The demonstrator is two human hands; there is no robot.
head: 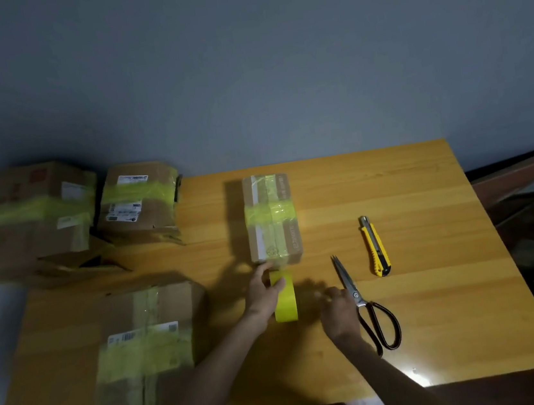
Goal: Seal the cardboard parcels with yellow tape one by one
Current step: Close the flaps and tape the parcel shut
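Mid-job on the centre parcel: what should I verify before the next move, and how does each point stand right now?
1. Yellow tape roll gripped by left hand: ok.
2. Roll sits at the near end of the small parcel: ok.
3. Strip joined from roll to parcel: cannot tell, hand hides it.
4. Scissors right beside right hand: ok.
5. Right hand holding the scissors: cannot tell, fingers blurred.
6. Utility knife lies apart from both hands: ok.
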